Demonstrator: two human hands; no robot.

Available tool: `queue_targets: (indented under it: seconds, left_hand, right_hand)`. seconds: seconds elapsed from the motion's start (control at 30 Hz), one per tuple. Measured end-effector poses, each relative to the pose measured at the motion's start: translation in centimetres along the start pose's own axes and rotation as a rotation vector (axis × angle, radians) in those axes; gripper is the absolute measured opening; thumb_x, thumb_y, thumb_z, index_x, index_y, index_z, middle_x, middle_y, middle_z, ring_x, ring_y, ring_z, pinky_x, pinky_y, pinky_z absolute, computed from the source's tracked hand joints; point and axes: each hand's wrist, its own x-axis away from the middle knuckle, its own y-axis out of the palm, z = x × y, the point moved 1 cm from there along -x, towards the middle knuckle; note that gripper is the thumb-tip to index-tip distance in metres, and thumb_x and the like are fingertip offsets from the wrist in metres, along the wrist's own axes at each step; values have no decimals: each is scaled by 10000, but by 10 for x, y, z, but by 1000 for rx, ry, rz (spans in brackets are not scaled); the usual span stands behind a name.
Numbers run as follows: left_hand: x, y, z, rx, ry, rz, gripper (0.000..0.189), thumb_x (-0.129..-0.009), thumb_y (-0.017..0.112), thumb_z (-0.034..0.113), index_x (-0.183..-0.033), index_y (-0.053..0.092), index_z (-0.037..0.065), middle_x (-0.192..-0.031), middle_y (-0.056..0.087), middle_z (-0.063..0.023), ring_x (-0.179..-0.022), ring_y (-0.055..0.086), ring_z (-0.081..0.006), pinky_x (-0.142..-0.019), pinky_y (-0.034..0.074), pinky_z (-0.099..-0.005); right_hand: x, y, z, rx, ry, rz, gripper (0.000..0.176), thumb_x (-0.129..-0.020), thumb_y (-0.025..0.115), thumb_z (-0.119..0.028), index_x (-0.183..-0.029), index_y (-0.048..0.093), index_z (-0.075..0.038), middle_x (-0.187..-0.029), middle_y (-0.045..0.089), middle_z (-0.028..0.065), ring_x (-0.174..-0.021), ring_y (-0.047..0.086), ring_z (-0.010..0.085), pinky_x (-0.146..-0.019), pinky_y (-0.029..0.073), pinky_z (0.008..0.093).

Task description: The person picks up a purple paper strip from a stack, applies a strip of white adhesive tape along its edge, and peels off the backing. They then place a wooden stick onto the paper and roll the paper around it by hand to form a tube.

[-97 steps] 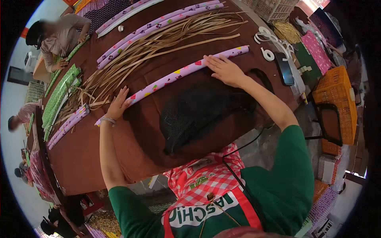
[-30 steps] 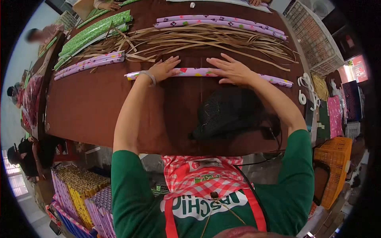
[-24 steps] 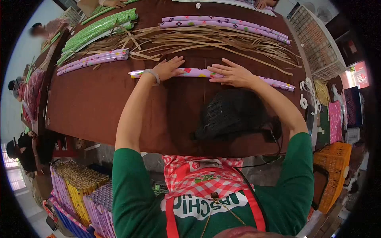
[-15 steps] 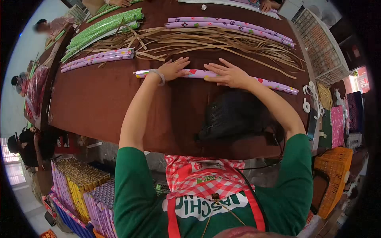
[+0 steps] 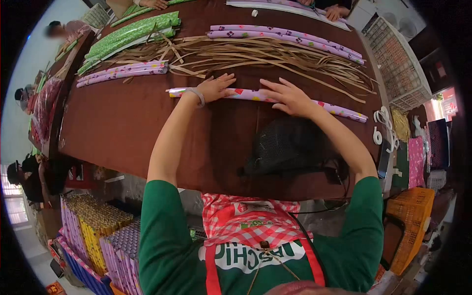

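Brown work table [image 5: 113, 123] fills the view; the wide lens bends its edges. Across its far half lies a loose sheaf of tan strips [image 5: 255, 51], flanked by green rolls [image 5: 132, 32] and a pair of long purple rolls [image 5: 285, 37], apparently laid parallel to keep the kinds apart. A black mesh bag [image 5: 290, 145] rests near the table's close edge. Between bag and strips, one purple patterned roll [image 5: 248, 93] lies crosswise before the person. The left hand [image 5: 216, 88] and right hand [image 5: 287, 96] rest on it palms down, fingers spread, clasping nothing. The flat press probably keeps the roll from turning or unwinding. Both hands cover its middle, so any seam there is hidden. A co-worker's hand [image 5: 337, 11] at the far edge is cut off.
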Motion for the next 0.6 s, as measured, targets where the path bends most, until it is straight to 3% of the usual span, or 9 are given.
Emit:
queue_targets:
  seconds: [0.03,0.1,0.13,0.23,0.27,0.33,0.37,0.43,0.6]
  left_hand:
    - [1,1,1,4,-10,5,631,-888,382,510,-1370,288,114,-1456,199,-54,-1352,144,-219,-1069,160,-471]
    - [2,0,1,22,-28,28,649,-869,416,525,-1361,310,114,-1450,219,-57,-1349,150,-221,-1071,158,-458]
    - [3,4,-3,107,52,183,635,-848,472,516,-1327,377,110,-1397,329,-84,-1303,281,-239,-1053,214,-444]
    - [10,5,-1,364,-56,276,581,-836,520,480,-1273,455,102,-1280,476,-107,-1201,433,-259,-1011,288,-440]
    - [10,7,4,569,-66,406,485,-845,541,414,-1203,525,88,-1145,576,-109,-1107,517,-261,-964,341,-443]
    - [7,16,29,185,-101,842,412,-845,550,352,-1154,556,78,-1101,597,-104,-1113,512,-249,-960,344,-443]
    - [-2,22,48,76,-94,956,371,-846,546,296,-1144,552,75,-1107,591,-103,-1126,504,-247,-969,338,-443]
    - [-17,33,89,-54,5,858,436,-862,509,270,-1240,457,58,-1262,488,-98,-1226,399,-246,-1023,269,-439]
    - [-48,55,118,-218,-89,751,648,-885,354,475,-1347,299,24,-1418,269,-125,-1319,219,-265,-1068,165,-421]
  right_hand:
    - [3,6,0,-2,-11,-4,617,-746,640,-132,-1310,400,-197,-1400,326,61,-1248,372,231,-1021,296,434]
    - [6,20,3,-439,320,55,668,-786,615,-133,-1365,299,-246,-1317,444,41,-1137,483,268,-942,399,386]
    - [7,20,2,-477,386,85,698,-787,614,-116,-1374,266,-258,-1198,551,44,-1065,534,294,-890,438,355]
    - [6,20,2,-501,397,128,713,-774,624,-112,-1372,268,-266,-1168,571,43,-1059,539,290,-888,438,364]
    - [6,20,3,-504,386,125,713,-774,624,-112,-1372,268,-266,-1168,571,43,-1059,539,290,-888,438,364]
    - [6,21,3,-471,397,133,725,-762,629,-101,-1371,269,-258,-1168,571,43,-1051,543,293,-872,447,368]
    - [6,22,3,-479,392,129,725,-762,629,-101,-1371,269,-258,-1168,571,43,-1051,543,293,-872,447,368]
    - [6,22,5,-486,397,117,700,-773,606,-57,-1372,283,-222,-1168,573,70,-1071,544,280,-877,438,345]
    - [5,21,3,-535,471,148,686,-790,614,-116,-1374,268,-216,-1149,578,92,-1043,547,305,-853,449,375]
